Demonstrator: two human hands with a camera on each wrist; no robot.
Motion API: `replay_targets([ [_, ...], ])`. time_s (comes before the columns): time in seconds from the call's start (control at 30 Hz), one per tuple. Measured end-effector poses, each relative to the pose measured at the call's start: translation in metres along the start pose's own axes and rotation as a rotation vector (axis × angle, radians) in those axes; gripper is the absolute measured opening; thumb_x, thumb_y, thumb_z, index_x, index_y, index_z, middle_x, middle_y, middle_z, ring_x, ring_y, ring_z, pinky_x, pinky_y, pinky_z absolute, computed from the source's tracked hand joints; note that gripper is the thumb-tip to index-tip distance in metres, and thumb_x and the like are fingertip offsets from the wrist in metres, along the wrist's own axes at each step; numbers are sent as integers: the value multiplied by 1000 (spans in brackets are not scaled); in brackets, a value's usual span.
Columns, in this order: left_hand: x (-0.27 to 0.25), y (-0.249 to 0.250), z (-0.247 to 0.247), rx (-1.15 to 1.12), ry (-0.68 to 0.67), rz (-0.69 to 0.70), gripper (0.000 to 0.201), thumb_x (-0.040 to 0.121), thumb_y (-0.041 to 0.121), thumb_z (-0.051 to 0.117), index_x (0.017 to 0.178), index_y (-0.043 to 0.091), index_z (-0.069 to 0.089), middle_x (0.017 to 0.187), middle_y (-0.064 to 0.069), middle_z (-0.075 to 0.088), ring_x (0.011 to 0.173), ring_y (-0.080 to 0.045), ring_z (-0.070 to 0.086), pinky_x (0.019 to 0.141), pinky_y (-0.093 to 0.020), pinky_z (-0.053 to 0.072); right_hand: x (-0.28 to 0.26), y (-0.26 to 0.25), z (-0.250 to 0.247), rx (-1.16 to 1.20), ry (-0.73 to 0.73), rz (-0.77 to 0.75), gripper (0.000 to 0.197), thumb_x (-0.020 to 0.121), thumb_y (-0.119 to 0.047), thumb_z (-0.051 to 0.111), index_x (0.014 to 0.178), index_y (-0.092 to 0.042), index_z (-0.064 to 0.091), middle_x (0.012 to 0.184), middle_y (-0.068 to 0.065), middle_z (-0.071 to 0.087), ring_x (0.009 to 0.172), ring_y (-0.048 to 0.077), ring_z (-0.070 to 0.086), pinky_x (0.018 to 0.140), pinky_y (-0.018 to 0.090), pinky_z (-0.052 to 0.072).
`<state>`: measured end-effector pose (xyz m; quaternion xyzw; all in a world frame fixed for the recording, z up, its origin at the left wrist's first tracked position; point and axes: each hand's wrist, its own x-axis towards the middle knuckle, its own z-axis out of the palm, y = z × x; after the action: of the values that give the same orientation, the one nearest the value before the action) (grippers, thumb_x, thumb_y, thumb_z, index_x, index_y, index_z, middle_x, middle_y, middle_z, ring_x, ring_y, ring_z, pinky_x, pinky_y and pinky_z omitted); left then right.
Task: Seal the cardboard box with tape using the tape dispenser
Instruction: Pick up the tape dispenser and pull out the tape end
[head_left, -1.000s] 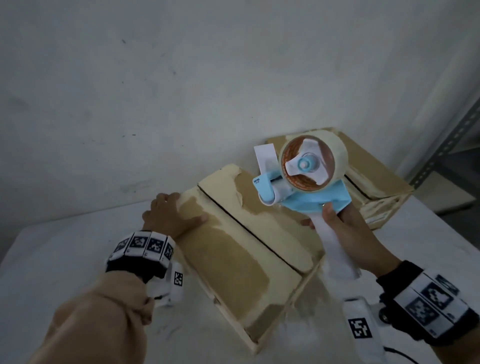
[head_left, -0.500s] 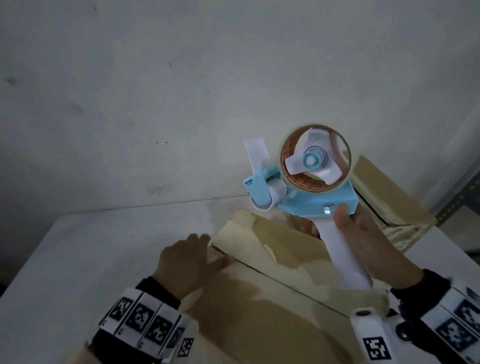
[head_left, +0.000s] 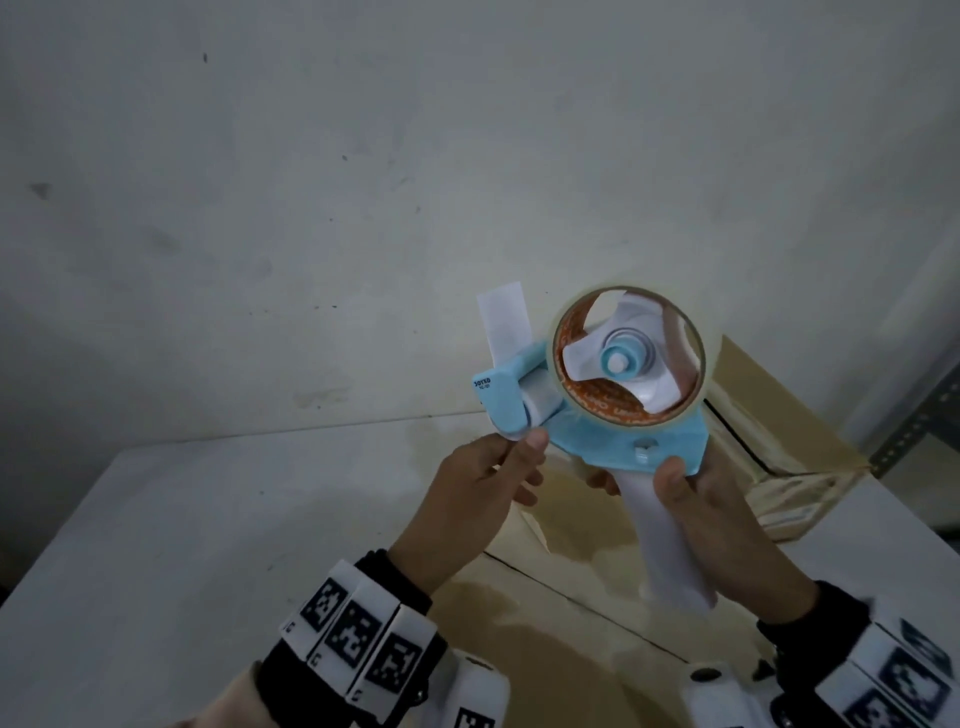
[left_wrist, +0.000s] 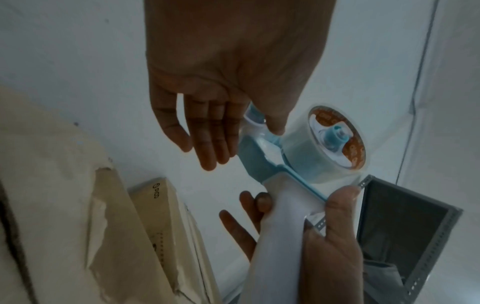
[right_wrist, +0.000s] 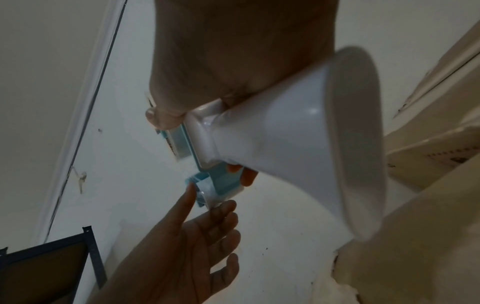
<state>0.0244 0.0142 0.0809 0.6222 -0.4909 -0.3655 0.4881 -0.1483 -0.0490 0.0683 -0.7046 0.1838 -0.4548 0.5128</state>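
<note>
Our right hand gripped the white handle of the tape dispenser, fingers and thumb curled round it, holding it upright at centre frame above the cardboard box. Our left hand, just left of it, pinched the loose tape end at the blue front roller between thumb and forefinger, its other fingers loosely extended. The clear tape roll sat on the dispenser's hub. The box lay at lower centre on the white table, flaps shut, seam untaped. A second box sat at right.
</note>
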Motion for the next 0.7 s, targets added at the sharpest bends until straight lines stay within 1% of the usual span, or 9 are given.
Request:
replay_targets([
  [0.17,-6,-3,1,-102,-63,-57,26,91,37,44,92,19,61,84,7,65,69,-2,63,68,-18,48,-2,-1,-4,7,44,16,81,70,-73,52,116,-6,46,98,-26,67,87,-5,64,71,8,49],
  [0.3,-7,0,4,-166,-93,-92,22,95,29,42,101,19,60,91,5,66,73,-4,65,69,-18,50,-2,7,-6,21,74,31,77,69,-74,54,114,-11,50,98,-22,68,86,-1,66,71,11,50],
  [0.4,-6,2,7,-270,-119,-139,22,95,29,42,103,22,62,93,6,69,77,-6,66,69,-20,52,-1,7,-6,54,78,39,51,72,-71,53,108,-37,61,101,-23,68,91,-2,64,74,9,48],
  [0.43,-6,2,7,-320,-122,-163,23,95,29,43,103,22,63,94,5,69,78,-9,67,70,-22,53,-1,6,-7,66,71,45,47,72,-71,53,106,-41,62,100,-22,68,91,-2,64,74,10,49],
  [0.47,-6,1,7,-376,-124,-192,22,95,27,44,103,20,63,94,4,70,79,-10,67,70,-23,52,-1,6,-7,73,73,47,47,72,-71,54,106,-40,62,100,-21,69,91,0,65,74,11,49],
  [0.5,-5,1,8,-433,-126,-219,22,94,26,45,102,18,64,93,2,71,78,-11,66,69,-24,52,-2,8,-9,73,78,41,52,71,-71,54,108,-34,62,99,-19,69,90,3,65,74,13,50],
  [0.6,-6,-3,7,-614,-133,-293,20,93,18,45,100,12,63,89,-2,71,73,-13,66,63,-25,53,-4,13,-13,65,63,24,79,71,-71,56,116,-6,52,101,-14,69,90,6,66,74,15,51],
  [0.63,-6,-4,6,-670,-128,-312,21,92,16,43,98,10,63,88,-4,71,71,-13,66,61,-25,53,-5,14,-14,81,62,34,81,68,-72,57,116,-6,52,100,-14,70,89,7,67,73,16,52],
  [0.7,-6,-6,4,-725,-118,-332,24,91,18,42,96,10,63,88,-6,71,70,-14,67,59,-25,54,-5,15,-16,141,82,61,66,62,-74,62,107,-25,65,96,-14,71,84,6,68,70,16,53],
])
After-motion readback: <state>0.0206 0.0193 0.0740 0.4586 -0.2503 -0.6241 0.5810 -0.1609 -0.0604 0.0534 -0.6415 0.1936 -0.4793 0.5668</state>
